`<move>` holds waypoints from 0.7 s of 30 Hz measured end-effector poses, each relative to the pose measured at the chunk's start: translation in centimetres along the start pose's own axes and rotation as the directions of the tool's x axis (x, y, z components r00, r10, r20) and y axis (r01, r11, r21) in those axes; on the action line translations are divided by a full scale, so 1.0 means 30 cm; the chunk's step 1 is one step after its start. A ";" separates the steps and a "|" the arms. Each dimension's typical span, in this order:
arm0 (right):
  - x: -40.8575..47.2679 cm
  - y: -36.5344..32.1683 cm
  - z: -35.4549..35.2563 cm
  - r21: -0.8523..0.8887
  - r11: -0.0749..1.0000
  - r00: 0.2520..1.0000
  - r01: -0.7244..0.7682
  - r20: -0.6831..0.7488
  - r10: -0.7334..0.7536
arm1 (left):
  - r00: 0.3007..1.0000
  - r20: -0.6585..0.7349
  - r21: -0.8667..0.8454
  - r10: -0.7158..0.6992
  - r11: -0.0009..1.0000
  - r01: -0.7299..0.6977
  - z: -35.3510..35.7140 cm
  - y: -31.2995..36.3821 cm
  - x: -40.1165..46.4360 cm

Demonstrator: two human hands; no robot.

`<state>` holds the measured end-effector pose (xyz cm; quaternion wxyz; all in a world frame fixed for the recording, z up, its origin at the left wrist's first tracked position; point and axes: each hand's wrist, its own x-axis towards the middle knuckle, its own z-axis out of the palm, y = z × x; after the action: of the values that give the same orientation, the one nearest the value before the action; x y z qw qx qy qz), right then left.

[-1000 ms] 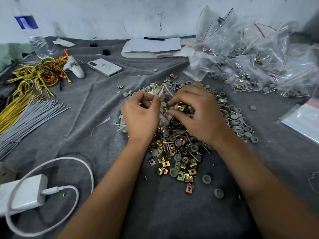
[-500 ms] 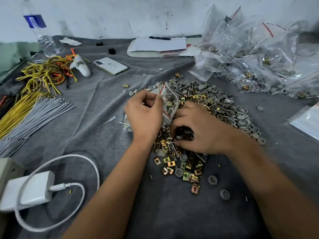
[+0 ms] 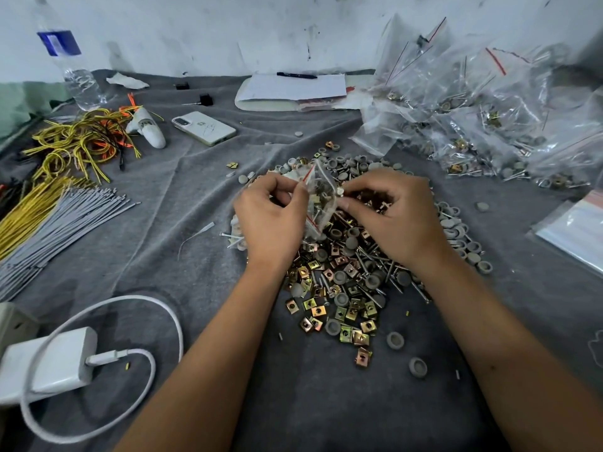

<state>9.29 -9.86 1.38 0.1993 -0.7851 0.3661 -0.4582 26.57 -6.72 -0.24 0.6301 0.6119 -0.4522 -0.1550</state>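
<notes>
While the left hand (image 3: 270, 220) pinches the bag (image 3: 321, 197) by its mouth, just above the centre of the frame, the right hand (image 3: 398, 220) pinches a small part (image 3: 341, 191) at that mouth, thumb against forefinger; it is too small to name, perhaps a grey cap; the other fingers curl loosely over the pile (image 3: 342, 288). I judge the bag light, thin and limp; it is clear film that slips and collapses unless the lip is held open; some hardware sits inside, so it sags below the grip; it is best taken at the red-striped zip edge, where the film is stiffest, not at the belly, where screw points could prick through. The loose clips, caps and screws look hard, small and apt to scatter; each wants a fingertip pinch. Everything lies on a grey cloth (image 3: 310, 402), soft and creased, which should keep parts from rolling far; filled bags (image 3: 473, 125) heap at upper right, flat bags (image 3: 574, 230) lie at the right edge; wires (image 3: 75, 141), ties (image 3: 58, 223) and a bottle (image 3: 70, 66) sit at left, a phone (image 3: 204, 128) and pad (image 3: 293, 89) above centre, a charger (image 3: 49, 363) at lower left; a scuffed white wall (image 3: 228, 27) closes the back.
</notes>
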 end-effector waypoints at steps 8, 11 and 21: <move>-0.009 -0.010 0.034 -0.080 0.993 0.996 0.084 0.011 -0.083 | 0.977 0.209 -0.066 0.034 0.998 -0.021 0.011 0.004 -0.013; -0.009 0.005 0.046 -0.306 0.935 0.975 0.181 0.183 -0.128 | 0.988 0.150 -0.055 0.025 0.998 -0.017 0.014 0.003 -0.010; -0.008 -0.049 0.013 -0.202 0.956 0.778 0.214 0.627 -0.042 | 0.991 -0.125 -0.033 -0.041 0.999 0.037 -0.002 -0.007 0.018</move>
<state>10.12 -8.74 2.01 0.1700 -0.9337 0.2836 -0.1371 26.99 -7.12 -0.22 0.6636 0.6193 -0.3972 -0.1354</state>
